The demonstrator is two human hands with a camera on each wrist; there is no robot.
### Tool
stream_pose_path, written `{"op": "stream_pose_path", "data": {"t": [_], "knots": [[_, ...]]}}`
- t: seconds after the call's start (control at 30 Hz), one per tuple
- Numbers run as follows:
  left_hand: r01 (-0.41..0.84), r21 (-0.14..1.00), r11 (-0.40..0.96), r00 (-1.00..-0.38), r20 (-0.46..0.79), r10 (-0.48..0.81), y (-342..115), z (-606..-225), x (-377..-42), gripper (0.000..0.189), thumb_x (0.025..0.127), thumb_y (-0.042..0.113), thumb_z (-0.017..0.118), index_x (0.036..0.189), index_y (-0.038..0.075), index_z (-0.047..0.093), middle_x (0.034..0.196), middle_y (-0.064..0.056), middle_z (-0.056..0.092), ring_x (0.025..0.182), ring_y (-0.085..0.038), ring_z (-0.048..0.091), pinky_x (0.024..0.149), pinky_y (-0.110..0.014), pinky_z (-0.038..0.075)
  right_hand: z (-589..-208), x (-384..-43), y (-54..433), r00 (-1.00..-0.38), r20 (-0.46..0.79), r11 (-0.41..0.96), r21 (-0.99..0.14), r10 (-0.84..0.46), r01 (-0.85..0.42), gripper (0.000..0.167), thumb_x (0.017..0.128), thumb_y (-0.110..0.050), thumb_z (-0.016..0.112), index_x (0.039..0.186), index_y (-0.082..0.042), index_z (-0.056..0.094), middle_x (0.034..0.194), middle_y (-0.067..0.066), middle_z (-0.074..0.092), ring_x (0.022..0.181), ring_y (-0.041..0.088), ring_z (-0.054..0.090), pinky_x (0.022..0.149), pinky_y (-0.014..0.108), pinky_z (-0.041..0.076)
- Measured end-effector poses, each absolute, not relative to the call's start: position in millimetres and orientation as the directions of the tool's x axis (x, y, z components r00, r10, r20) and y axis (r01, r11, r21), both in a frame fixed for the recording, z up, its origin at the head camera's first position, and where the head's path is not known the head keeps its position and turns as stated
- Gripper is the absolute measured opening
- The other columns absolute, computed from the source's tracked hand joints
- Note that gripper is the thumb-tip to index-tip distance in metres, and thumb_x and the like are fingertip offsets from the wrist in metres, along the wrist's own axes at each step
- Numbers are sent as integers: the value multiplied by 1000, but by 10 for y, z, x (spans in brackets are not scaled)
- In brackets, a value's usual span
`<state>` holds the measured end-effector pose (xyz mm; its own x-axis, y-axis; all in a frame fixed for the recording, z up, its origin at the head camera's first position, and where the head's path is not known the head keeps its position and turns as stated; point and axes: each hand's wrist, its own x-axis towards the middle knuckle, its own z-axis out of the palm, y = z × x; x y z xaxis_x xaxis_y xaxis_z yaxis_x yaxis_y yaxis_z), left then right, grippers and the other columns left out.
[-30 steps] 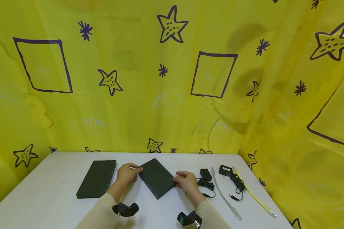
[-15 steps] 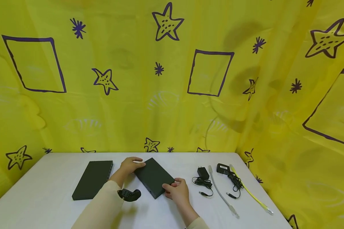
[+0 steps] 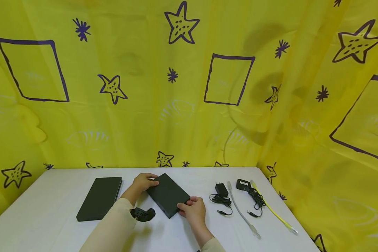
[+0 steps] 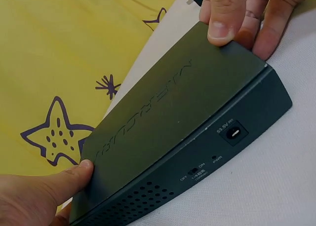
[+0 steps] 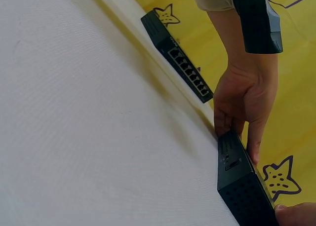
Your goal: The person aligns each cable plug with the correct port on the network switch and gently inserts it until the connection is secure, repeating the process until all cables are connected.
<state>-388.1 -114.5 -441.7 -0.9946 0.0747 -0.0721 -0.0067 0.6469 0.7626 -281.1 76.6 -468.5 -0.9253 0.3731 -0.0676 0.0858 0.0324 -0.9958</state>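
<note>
A dark network switch (image 3: 168, 194) with a raised brand name on its top (image 4: 163, 107) is held by both hands over the table. My left hand (image 3: 145, 182) grips its far-left corner, thumb on top and the other fingers partly hidden behind it. At its right edge my right hand (image 3: 193, 209) pinches it, thumb on the top face. The left wrist view shows its side with a power jack (image 4: 234, 133), a small slide switch and vent holes. To the left lies a second dark network switch (image 3: 100, 197), whose row of several ports (image 5: 189, 72) shows in the right wrist view.
On the right of the white table (image 3: 34, 224) lie a black power adapter (image 3: 222, 189) with coiled cord, a grey network cable (image 3: 239, 208), a second adapter (image 3: 243, 184) and a yellow network cable (image 3: 275, 213). A yellow patterned curtain (image 3: 145, 122) encloses the back and sides.
The right hand has shifted from the switch's right corner down along its near-right edge. My left hand has taken a fuller grip on its corner. The head view has turned slightly right.
</note>
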Motion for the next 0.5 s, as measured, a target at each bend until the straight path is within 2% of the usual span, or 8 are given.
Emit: {"op": "stream_pose_path", "data": {"t": [0.17, 0.4, 0.5], "knots": [[-11, 759, 651, -996, -66, 60, -1176, -4404, -3844, 38, 86, 16, 74, 121, 2, 68, 120, -24, 65, 117, -43, 56, 101, -49, 48, -4699, -2860, 776, -934, -61, 24, -997, 351, 74, 49, 73, 14, 75, 112, 14, 46, 91, 18, 55, 62, 15, 63, 58, 33, 61], [-85, 721, 688, -994, -111, -6, -1227, -4380, -3790, 40, 88, 25, 74, 123, 8, 68, 125, -22, 63, 120, -44, 53, 101, -53, 44, -4708, -2972, 824, -937, -96, 28, -993, 336, 112, 49, 72, 13, 75, 114, 13, 50, 92, 16, 56, 67, 16, 62, 56, 34, 61], [-105, 728, 678, -992, -128, -17, -1241, -4379, -3770, 41, 88, 25, 73, 124, 7, 67, 127, -23, 62, 119, -43, 54, 100, -53, 45, -4701, -3017, 857, -940, -89, 34, -994, 331, 106, 48, 72, 13, 73, 115, 13, 51, 92, 15, 56, 64, 15, 60, 54, 34, 60]]}}
